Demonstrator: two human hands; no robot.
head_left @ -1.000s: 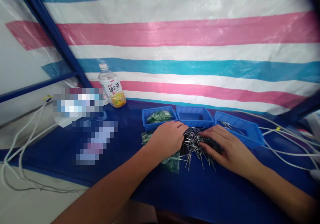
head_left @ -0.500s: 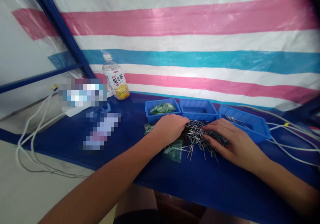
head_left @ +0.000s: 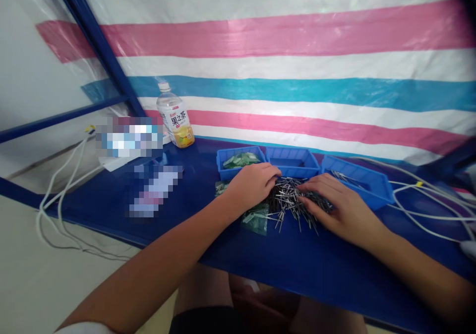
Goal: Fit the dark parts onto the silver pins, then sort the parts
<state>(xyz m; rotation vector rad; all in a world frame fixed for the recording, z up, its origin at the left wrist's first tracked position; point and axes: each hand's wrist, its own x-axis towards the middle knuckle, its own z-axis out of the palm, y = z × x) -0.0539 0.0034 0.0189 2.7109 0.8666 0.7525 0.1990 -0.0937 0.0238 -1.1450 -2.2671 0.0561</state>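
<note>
A heap of thin metal pins [head_left: 288, 197], dark and silvery, lies on the blue tabletop between my hands. My left hand [head_left: 253, 182] rests at the heap's left edge, its fingers curled down and closed; what they hold, if anything, is hidden. Over the heap's right side, my right hand [head_left: 338, 205] has its fingers stretched out, with thumb and forefinger apart, touching the pins. Below my left hand lies a small green-tinted plastic bag [head_left: 256, 221]. Another green bag [head_left: 221, 188] shows partly behind that wrist.
Three blue bins stand behind the heap: a left bin [head_left: 220, 167] with green bags, a middle bin [head_left: 292, 170], and a right bin [head_left: 385, 197] with some pins. A drink bottle [head_left: 175, 118] stands back left. White cables [head_left: 427, 212] run along the right.
The camera view has shifted slightly, so the scene sits a little differently in the picture. Both hands keep nearly the same places at the pin heap.
</note>
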